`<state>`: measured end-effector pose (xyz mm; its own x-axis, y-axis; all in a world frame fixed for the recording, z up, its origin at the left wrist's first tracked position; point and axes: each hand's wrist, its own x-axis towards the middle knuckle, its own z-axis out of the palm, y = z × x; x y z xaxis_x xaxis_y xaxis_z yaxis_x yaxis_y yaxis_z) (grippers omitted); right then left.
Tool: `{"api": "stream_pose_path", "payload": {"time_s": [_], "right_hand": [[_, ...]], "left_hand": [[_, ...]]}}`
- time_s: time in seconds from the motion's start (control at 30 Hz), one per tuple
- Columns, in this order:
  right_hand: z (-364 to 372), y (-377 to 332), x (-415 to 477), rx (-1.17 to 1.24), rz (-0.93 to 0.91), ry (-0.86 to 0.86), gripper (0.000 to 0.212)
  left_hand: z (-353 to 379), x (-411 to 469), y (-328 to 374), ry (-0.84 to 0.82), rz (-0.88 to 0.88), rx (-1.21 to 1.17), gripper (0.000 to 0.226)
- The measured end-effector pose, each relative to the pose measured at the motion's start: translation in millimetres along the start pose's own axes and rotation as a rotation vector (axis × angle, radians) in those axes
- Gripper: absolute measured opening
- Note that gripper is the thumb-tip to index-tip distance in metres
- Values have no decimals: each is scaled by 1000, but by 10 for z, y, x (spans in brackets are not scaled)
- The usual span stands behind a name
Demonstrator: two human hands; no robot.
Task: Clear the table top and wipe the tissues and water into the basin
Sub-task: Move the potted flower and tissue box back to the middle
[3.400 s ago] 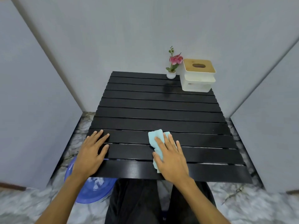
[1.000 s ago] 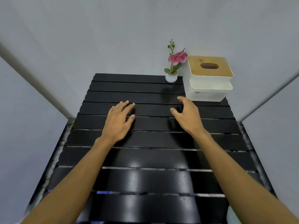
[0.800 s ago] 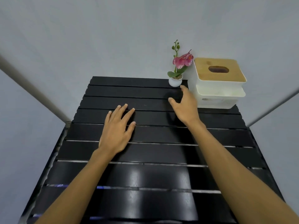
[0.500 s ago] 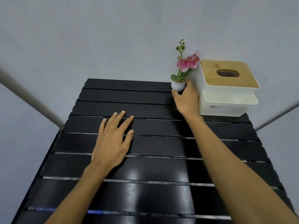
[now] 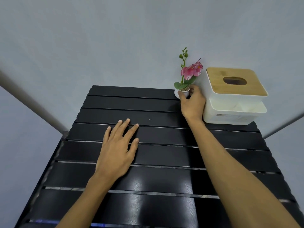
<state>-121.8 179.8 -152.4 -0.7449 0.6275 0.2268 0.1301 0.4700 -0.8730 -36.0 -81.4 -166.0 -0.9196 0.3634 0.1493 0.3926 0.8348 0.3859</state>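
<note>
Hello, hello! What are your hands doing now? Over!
Right hand closed on flower pot. Left hand flat on table. Tissue box touching right hand. No tissues or water visible.

Soft, even light; white glare patches on the near slats of the glossy table [image 5: 164,181]; the edges bend from wide-angle distortion.
</note>
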Motion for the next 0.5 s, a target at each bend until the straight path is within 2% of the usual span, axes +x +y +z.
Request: {"api": "stream_pose_path", "payload": {"time_s": [0.5], "right_hand": [[-2,-268,-768,44,-67,-218,38]], "left_hand": [[-121,-194,20,-17,-3,-64,48]]}}
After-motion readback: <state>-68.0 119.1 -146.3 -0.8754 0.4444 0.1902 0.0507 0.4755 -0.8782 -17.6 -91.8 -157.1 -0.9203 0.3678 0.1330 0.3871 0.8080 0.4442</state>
